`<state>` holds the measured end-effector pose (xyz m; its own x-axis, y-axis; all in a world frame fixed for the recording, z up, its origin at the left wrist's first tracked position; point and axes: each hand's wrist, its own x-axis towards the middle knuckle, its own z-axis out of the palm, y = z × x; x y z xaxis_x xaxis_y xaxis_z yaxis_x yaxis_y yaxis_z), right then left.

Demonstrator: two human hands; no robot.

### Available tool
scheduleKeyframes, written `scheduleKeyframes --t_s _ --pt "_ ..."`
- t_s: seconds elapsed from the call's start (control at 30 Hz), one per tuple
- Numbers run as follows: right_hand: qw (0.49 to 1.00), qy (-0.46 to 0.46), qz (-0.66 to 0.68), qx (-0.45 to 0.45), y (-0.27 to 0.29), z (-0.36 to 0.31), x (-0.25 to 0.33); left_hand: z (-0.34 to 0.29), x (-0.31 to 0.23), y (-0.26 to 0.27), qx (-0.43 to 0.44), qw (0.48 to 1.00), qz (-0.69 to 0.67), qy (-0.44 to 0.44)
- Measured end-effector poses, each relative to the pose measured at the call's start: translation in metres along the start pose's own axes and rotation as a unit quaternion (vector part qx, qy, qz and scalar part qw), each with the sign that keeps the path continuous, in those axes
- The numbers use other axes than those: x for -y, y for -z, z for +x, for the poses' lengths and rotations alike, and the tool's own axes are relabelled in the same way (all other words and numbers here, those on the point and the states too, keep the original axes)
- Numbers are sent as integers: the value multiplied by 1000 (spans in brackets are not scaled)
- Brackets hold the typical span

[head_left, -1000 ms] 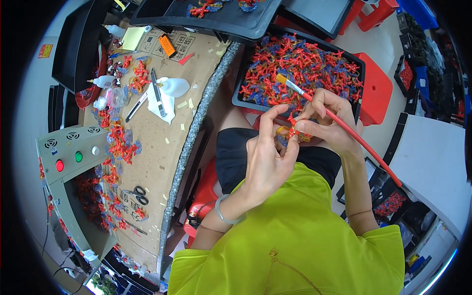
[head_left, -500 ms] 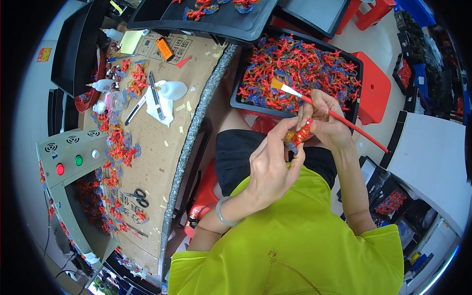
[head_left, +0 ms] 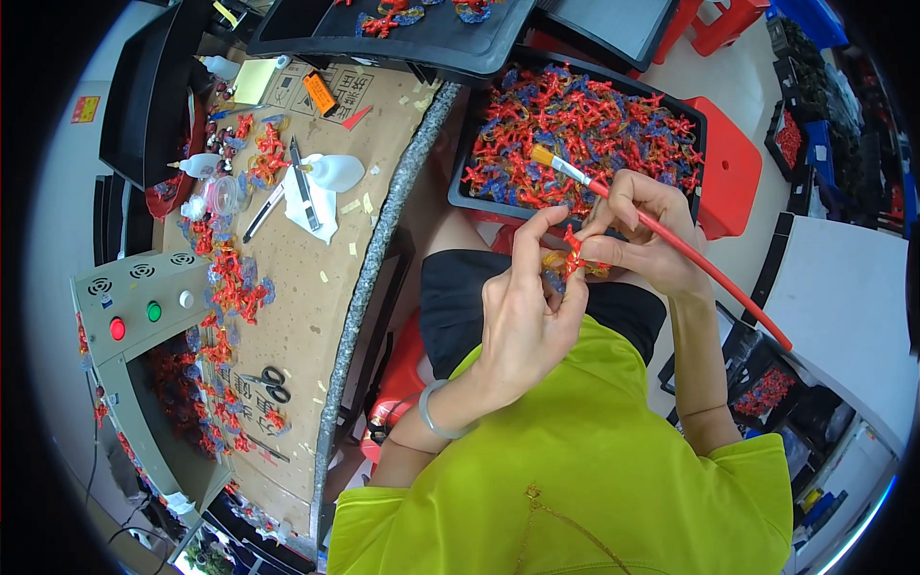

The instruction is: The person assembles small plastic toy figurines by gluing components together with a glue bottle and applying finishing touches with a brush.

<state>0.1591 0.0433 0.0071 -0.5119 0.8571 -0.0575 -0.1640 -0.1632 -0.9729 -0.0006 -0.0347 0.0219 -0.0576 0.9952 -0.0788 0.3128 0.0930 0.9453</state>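
A small red branching plastic piece [head_left: 573, 257], spiky like a sprig of coral, sits pinched between the fingertips of both hands over the person's lap, just in front of the black shorts [head_left: 479, 297]. It looks very light and fairly stiff, with thin prongs that would likely bend or snap if squeezed hard; the safest hold seems to be at its thicker middle stem, not on the tips. The left hand [head_left: 527, 316] is closed narrowly on it, thumb and forefinger curled around its lower part. The right hand [head_left: 642, 240] steadies the piece from the other side with its fingertips and at the same time grips a long red-handled paintbrush [head_left: 690, 254], whose pale bristles point away toward the tray. A light bangle [head_left: 433, 412] circles the left wrist.

Just beyond the hands, a black rectangular tray [head_left: 704, 120] is heaped with many similar red and blue-purple pieces. To the person's left lies a brown cardboard-covered counter [head_left: 307, 287], carrying more red pieces, a white squeeze bottle [head_left: 331, 172], small black scissors [head_left: 271, 381] and a grey control box with red and green buttons [head_left: 134, 302]. A red plastic stool [head_left: 728, 168] stands beside the tray.
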Motion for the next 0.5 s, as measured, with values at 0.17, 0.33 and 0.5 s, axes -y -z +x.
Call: scheduleKeyframes --t_s 0.17,0.33,0.5 --pt "1000 6 -14 1 1 -3 1 0 -1 -3 12 1000 -6 9" --pt "999 27 -22 -13 6 1 2 9 7 -10 2 999 -42 -13" --pt "997 -52 45 -28 2 9 2 14 13 -2 33 968 -245 37"
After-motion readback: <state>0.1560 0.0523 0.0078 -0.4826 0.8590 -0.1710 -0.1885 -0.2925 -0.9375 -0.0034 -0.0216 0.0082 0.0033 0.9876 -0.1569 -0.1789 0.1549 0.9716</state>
